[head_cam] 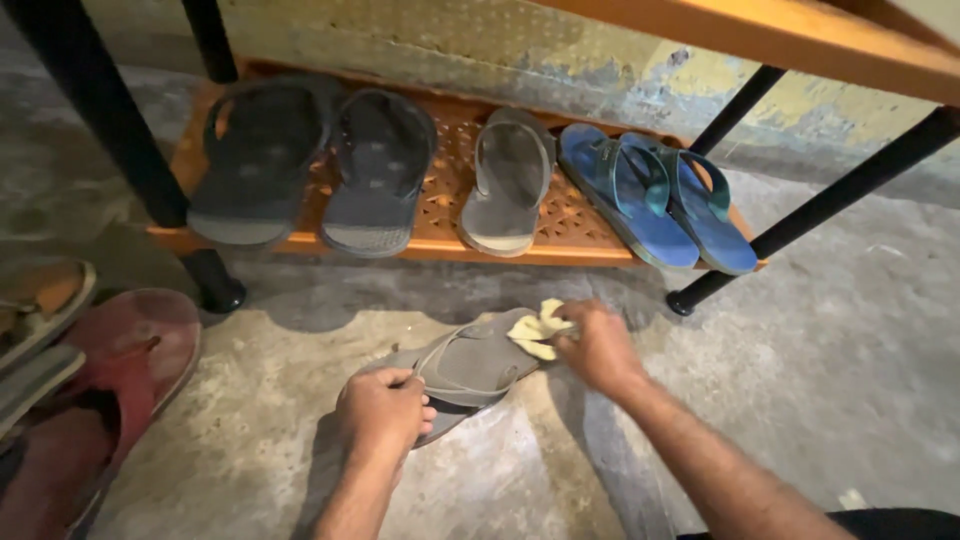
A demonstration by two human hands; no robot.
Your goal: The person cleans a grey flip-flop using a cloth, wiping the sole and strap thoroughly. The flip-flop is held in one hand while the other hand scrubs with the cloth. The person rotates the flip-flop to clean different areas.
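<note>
A grey flip-flop (470,365) lies on the concrete floor (830,330) before the orange rack's (440,245) front edge — left hand (383,412) clamped on its heel, right hand (598,345) pinching a yellow cloth (538,333) against its toe. Firm bracing and short strokes would serve best. Five sandals line the rack — two black, one grey, two blue.

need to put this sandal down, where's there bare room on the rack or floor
Rack shelf: crowded; only a narrow gap between the grey sandal and dark flip-flops. Bare concrete floor right of the right hand; left floor is crowded by red sandals.
</note>
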